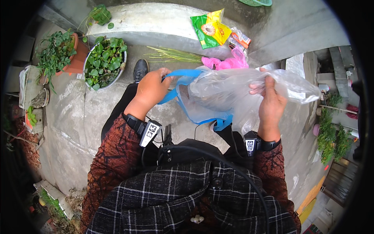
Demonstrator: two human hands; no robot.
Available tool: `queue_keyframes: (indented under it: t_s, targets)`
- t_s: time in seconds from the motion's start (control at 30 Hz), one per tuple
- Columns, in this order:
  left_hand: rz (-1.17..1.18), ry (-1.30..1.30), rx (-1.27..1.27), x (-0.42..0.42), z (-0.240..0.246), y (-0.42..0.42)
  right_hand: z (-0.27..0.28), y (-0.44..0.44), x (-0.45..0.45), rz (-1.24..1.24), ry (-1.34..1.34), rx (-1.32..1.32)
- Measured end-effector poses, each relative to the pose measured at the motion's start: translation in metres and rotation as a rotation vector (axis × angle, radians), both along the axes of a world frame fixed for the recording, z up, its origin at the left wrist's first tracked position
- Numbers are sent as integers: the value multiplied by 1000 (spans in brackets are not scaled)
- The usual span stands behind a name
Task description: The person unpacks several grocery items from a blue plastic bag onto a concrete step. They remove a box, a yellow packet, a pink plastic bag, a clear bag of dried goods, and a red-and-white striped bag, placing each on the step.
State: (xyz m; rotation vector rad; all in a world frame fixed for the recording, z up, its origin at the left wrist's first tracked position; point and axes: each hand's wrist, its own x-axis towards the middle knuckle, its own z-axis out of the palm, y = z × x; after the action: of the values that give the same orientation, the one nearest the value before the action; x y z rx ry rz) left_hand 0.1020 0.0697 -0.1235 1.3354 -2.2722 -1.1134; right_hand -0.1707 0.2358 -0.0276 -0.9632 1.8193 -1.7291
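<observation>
My left hand point(156, 84) is closed on the blue strap handle point(184, 73) of a translucent bag with blue edging point(190, 112). My right hand point(270, 102) grips a crumpled clear plastic bag point(228, 84), whose far end spreads past my fingers to the right. The clear plastic lies over the mouth of the blue-edged bag; whether it comes out of it I cannot tell. Just beyond them, a pink plastic bag point(230, 62) rests on the concrete beside a bundle of thin green stalks point(175, 54).
A green and yellow packet point(210, 29) and a smaller orange-and-clear wrapper point(241, 39) lie at a low concrete ledge point(146, 20). To the left stand a metal basin of leafy plants point(105, 63) and a terracotta planter point(79, 57). A green plastic basket point(257, 2) shows at the top edge.
</observation>
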Motion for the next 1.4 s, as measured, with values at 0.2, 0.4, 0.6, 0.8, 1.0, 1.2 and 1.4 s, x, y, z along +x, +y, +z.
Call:
queue_keyframes:
  t_s: [0.2,0.4,0.6,0.8,1.0,1.2,1.4]
  targets:
    - [30,403,543,-3,9,-6,78,7,-30,-237,88,-410]
    - [45,574,776,-2,24,-5,115,6,-37,-309,199,-494]
    - [55,637,861,-2,29,-5,103,-9,-50,-281,280,-488]
    - [74,679,904,-3,35,-3,61,-16,-62,-324,223,-315]
    - [77,727,924,-1,40,-2,-20,-23,-87,-236,38,-147]
    - [51,768,961,4,45,-5,-121,-28,-114,-182,-127,149]
    - [71,815,926,4,57,0,-133,-27,-101,-200,-86,395]
